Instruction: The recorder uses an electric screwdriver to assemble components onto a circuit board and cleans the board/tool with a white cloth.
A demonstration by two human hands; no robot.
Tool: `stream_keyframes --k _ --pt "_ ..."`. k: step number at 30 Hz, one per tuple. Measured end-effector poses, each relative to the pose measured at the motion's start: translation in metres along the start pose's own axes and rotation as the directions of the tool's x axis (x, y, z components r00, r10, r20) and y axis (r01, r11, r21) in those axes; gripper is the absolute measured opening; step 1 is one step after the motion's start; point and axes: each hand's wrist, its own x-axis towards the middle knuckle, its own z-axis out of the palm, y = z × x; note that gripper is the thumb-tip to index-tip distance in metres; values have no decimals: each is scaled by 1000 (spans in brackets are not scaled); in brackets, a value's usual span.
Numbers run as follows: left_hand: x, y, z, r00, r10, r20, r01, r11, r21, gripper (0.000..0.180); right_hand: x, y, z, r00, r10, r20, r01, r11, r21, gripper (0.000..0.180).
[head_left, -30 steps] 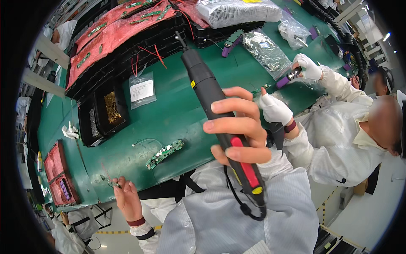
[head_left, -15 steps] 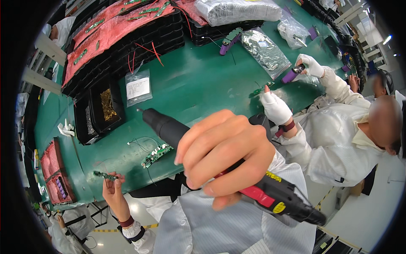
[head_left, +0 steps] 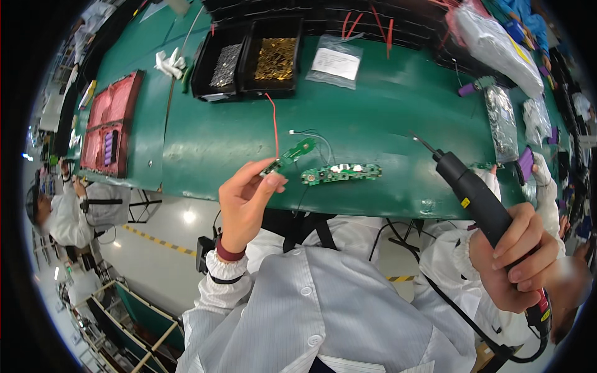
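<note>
My left hand (head_left: 245, 202) pinches a small green circuit board (head_left: 297, 151) between thumb and fingers, above the near edge of the table. A red wire (head_left: 274, 121) rises from beside the fingertips. At the right, my right hand (head_left: 519, 261) is wrapped around a black electric screwdriver (head_left: 469, 189). Its thin bit points up and to the left, over the table and apart from the board. A longer green circuit board (head_left: 342, 174) with white parts and thin wires lies on the table, just right of the held board.
Two black bins (head_left: 217, 93) hold silvery and golden small parts. A labelled plastic bag (head_left: 336, 62) lies beside them on the green table (head_left: 217, 140). A pink-lined box (head_left: 134, 93) with a purple battery pack stands left. At right, a co-worker's hand (head_left: 542, 171) holds a purple pack.
My view has swung to the left. The screwdriver in my right hand has moved rightward, away from the middle of the picture. My left hand still holds its board, now nearer the longer board.
</note>
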Motion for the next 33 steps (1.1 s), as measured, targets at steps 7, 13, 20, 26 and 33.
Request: stream_keyframes --k 7,13,20,26,33 --pt "7 7 4 1000 -15 -19 13 992 -128 35 -5 14 -4 992 53 112 -24 970 -243 23" --pt "8 16 11 1000 14 -5 -15 993 -116 38 10 45 -26 754 203 624 209 828 -521 36" --pt "7 21 13 997 -73 -3 73 995 -74 40 -46 75 -50 563 339 753 625 422 -657 40" --pt "8 21 18 997 -20 68 26 996 -83 41 -64 81 -82 617 454 643 554 330 -765 46" --pt "14 25 28 995 79 60 -82 996 37 42 -64 66 -105 563 657 501 488 224 -844 42"
